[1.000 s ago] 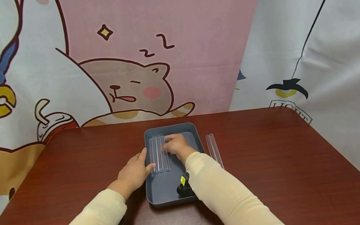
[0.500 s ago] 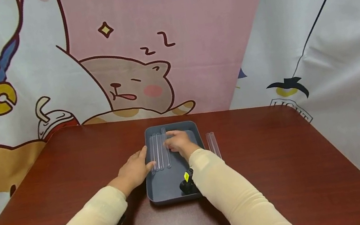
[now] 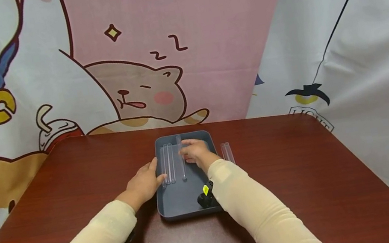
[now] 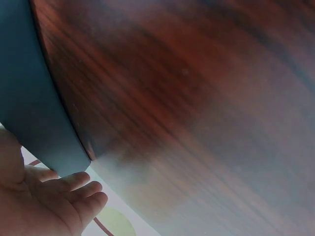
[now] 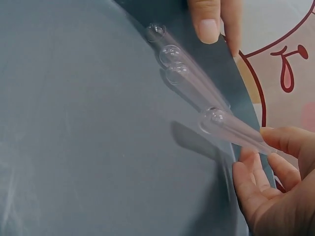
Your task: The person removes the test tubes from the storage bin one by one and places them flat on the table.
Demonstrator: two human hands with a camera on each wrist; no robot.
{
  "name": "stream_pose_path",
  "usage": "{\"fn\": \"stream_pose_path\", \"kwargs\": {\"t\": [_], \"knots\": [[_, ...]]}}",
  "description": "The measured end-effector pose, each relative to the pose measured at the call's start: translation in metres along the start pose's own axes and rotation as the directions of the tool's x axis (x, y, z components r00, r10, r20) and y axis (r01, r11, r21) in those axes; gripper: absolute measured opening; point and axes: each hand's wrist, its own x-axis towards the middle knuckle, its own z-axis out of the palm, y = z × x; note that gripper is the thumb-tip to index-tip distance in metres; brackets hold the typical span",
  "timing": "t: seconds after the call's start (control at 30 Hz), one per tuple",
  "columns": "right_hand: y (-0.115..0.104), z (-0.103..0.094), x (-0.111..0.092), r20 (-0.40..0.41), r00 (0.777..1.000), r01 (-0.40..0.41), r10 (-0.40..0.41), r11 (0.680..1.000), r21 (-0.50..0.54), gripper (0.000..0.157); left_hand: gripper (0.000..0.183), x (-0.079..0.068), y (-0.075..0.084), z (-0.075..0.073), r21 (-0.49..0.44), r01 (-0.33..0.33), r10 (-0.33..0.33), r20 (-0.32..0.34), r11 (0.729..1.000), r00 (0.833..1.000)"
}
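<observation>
My right hand (image 3: pixel 194 152) pinches a clear test tube (image 5: pixel 231 129) between thumb and fingers, near its far end. In the right wrist view the tube's rounded end hangs over the grey tray (image 5: pixel 98 128), with its shadow apart below it. Three more clear test tubes (image 3: pixel 167 165) lie side by side in the tray's left part. At the tray's left edge, my left hand (image 3: pixel 143 183) rests with the thumb over the rim and the other fingers outside. The left wrist view shows these fingers (image 4: pixel 78 189) loosely extended beside the tray's outer wall.
Two more clear tubes (image 3: pixel 227 152) lie on the brown table (image 3: pixel 286 175) just right of the tray, partly hidden by the right sleeve (image 3: pixel 256 206). A black wrist camera (image 3: pixel 205 199) sits under the right wrist. A cartoon-printed cloth (image 3: pixel 211 40) hangs behind the table.
My right hand has moved slightly right with the pinched tube, drawing it away from the other three, so a wider gap shows. My left hand stays at the tray's edge.
</observation>
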Motion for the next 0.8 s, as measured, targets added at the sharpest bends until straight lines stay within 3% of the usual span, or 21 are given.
{"fn": "stream_pose_path", "kwargs": {"t": [0.8], "knots": [[-0.016,-0.039,-0.014,-0.005,0.998,0.06,-0.06,0.998,0.017,0.043,0.073,-0.001,-0.001,0.001,-0.004,-0.028,0.028,-0.007,1.0,1.0]]}}
